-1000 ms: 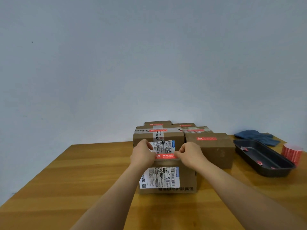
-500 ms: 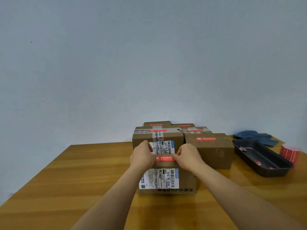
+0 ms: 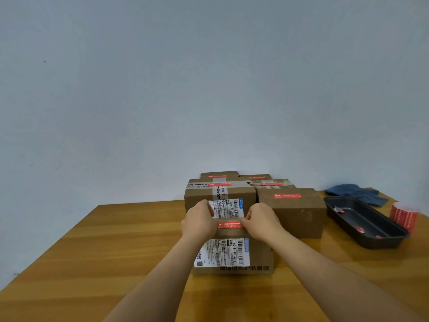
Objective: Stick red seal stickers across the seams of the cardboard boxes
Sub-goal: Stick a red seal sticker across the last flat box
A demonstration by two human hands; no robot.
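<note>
On top of the nearest box (image 3: 232,256), both hands press a red sticker (image 3: 228,225) across its seam: left hand (image 3: 200,223) and right hand (image 3: 261,220) pinch its ends, fingers curled. Behind that box, four others already show seals; this one looks nearly finished.

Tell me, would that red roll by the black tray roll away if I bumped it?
Probably not. The red roll of seal stickers stands upright on the wooden table, so a bump would likely slide or tip it. Once on its round side, it could roll. It looks hollow, so probably light.
</note>
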